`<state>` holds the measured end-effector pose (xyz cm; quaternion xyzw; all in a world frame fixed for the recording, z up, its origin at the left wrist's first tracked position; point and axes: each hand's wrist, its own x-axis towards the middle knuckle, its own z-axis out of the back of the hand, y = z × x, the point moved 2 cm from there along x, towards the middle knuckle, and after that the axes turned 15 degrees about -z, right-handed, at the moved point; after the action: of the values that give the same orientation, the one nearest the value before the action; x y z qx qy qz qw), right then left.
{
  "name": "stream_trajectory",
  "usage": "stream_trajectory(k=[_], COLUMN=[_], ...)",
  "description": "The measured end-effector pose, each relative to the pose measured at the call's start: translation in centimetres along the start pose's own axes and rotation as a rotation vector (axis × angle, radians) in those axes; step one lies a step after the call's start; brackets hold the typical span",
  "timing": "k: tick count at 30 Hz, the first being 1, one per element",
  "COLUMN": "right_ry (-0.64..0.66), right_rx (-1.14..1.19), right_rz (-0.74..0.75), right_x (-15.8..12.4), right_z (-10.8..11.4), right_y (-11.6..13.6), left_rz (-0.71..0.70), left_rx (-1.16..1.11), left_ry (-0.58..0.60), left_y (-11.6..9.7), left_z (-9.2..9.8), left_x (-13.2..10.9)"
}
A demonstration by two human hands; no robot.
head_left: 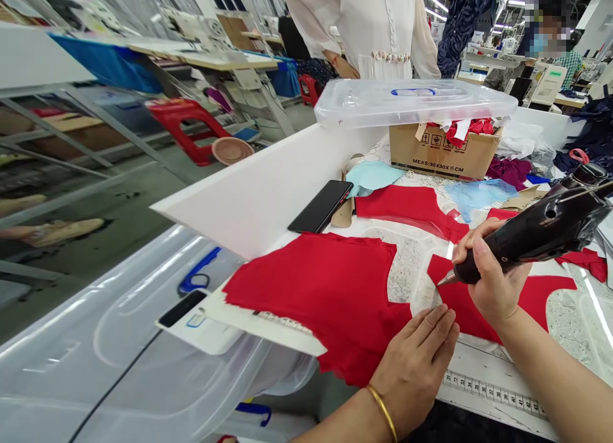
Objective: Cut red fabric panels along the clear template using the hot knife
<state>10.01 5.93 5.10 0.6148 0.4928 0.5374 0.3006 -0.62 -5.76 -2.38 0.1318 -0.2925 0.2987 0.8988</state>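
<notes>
My right hand point(498, 280) is wrapped round a black hand-held tool with a pointed metal tip point(522, 239). The tip comes down at the left edge of a red fabric piece point(517, 296), beside a whitish translucent strip point(425, 288). My left hand point(416, 360), a gold bangle at the wrist, lies flat with fingers stretched out. Its fingertips rest just below the tool's tip, between that piece and a larger red fabric piece point(316, 286). This larger piece hangs partly over the table's left edge. A third red fabric piece point(407, 203) lies farther back.
A black phone point(320, 207) lies by the white side board point(268, 181). Behind are a cardboard box point(440, 152) and a clear plastic lid point(412, 101) on it. A measuring tape point(493, 392) runs along the near edge. A person in white point(368, 28) stands opposite.
</notes>
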Motion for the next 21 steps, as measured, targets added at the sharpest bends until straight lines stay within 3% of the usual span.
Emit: stream_trajectory(k=[10, 21], right_ry=[0.019, 0.06], right_rx=[0.044, 0.05], right_rz=[-0.036, -0.015], right_x=[-2.1, -2.3], right_z=[0.8, 1.3], right_y=[1.3, 1.7], left_rz=[-0.029, -0.043], left_rx=[-0.024, -0.043], left_ry=[-0.13, -0.117], left_y=[0.0, 0.3], left_z=[1.1, 1.4], left_x=[0.4, 0.6])
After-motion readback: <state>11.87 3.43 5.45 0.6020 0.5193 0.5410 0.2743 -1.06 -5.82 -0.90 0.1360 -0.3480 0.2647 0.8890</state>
